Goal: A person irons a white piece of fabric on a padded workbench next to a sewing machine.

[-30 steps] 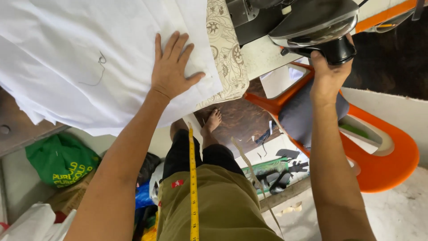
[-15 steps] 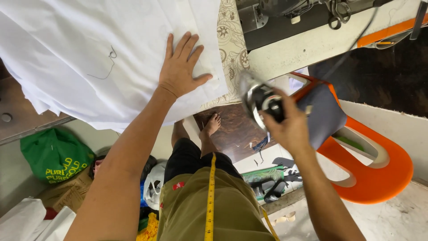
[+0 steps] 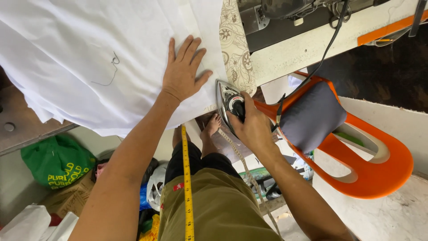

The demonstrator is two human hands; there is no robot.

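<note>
I see the wide white cotton cloth spread over the table, my left hand flat on it, fingers spread. My right hand is wrapped around the grey metal iron at the cloth's edge.

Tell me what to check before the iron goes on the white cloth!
1. Left hand flat on the white cloth, holding it down: ok.
2. Right hand has a firm grip on the iron: ok, fingers wrap its handle.
3. Iron on the cloth: not ok, it sits at the edge of the board, soleplate tilted.
4. Left fingers clear of the iron: ok for now, but the thumb is the nearest part.
5. Loose dark thread lying on the cloth: not ok, better picked off first.
6. Iron hot or cool: cannot tell. The black cord runs up off the picture.
</note>
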